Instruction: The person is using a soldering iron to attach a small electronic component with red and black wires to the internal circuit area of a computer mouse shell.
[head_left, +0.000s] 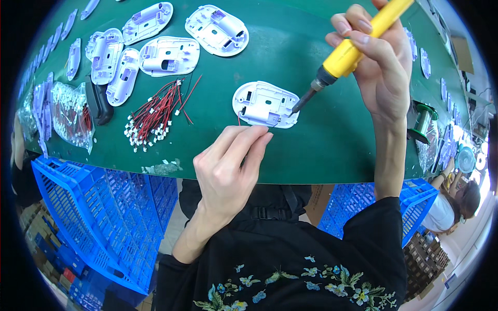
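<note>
In the head view, a pale lilac-white, oval plastic shell with a rounded cylindrical housing (257, 113) lies flat on the dark green tabletop (207, 103), in front of the person and apart from the other shells. The right hand (381, 78) is curled around a yellow-handled soldering iron with a dark metal tip (342, 56), slanted down so that the tip meets or nearly meets the shell's right end; actual contact is hard to tell. The left hand (231, 160) has thumb and forefinger pinched together at the shell's near rim, apparently on a thin wire, though the wire is barely visible. A short red lead shows at the shell's left end, so this piece looks partly wired, with a joint being made at the right end; whether it is finished cannot be seen. Left of it lies a loose bundle of red and black wires with white connectors (155, 114), seemingly unused. Beyond sit several similar lilac-white shells (181, 57); which are done and which remain is unclear. A spool of silvery wire with dark green flanges (424, 123) stands to the right.
</note>
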Available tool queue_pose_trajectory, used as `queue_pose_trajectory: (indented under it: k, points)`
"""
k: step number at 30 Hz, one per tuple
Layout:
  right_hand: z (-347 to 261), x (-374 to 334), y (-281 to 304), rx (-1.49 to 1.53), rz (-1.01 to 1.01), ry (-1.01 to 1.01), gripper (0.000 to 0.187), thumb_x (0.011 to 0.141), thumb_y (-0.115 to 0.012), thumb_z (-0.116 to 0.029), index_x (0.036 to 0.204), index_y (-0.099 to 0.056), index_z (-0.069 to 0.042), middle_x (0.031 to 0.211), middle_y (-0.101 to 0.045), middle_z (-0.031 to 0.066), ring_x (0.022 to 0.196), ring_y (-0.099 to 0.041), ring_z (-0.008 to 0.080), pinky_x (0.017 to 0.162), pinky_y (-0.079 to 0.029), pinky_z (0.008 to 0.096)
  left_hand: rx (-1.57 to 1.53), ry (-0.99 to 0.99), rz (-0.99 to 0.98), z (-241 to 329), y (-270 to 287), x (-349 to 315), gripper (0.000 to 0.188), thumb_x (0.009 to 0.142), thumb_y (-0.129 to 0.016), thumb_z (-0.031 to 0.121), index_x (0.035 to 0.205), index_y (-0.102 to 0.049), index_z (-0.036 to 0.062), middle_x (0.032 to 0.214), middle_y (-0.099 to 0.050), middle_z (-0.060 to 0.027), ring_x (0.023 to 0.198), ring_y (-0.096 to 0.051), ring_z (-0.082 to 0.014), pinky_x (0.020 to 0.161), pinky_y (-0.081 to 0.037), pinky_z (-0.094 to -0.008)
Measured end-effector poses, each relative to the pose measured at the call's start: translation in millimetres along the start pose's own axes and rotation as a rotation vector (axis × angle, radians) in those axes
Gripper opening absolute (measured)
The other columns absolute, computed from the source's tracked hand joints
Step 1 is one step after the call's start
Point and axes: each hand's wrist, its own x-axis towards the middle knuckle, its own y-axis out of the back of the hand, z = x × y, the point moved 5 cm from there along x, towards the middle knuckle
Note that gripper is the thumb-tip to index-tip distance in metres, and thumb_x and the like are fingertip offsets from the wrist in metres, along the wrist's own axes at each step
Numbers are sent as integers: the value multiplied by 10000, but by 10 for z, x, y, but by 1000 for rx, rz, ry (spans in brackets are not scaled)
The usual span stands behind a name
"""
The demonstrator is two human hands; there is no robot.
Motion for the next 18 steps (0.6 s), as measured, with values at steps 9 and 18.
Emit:
queue_pose_trajectory:
  k: [9,18]
  points:
    - [111,-8,-30,21,-59,-141,638,846,-612,121,1361,-308,-99,949,-460,46,933,-591,201,850,-546,359,-120,125,31,-139,-207,-118,128,837,-793,-43,956,-762,-4,838,-700,-30,511,-443,-19,456,-274,-219]
    - [170,-8,-71,-34,-45,-183,646,843,-618,137,1363,-297,-70,954,-473,51,932,-597,195,833,-559,341,-139,88,46,-178,-232,-116,148,823,-795,-47,960,-766,1,846,-709,-38,527,-483,-25,459,-305,-207]
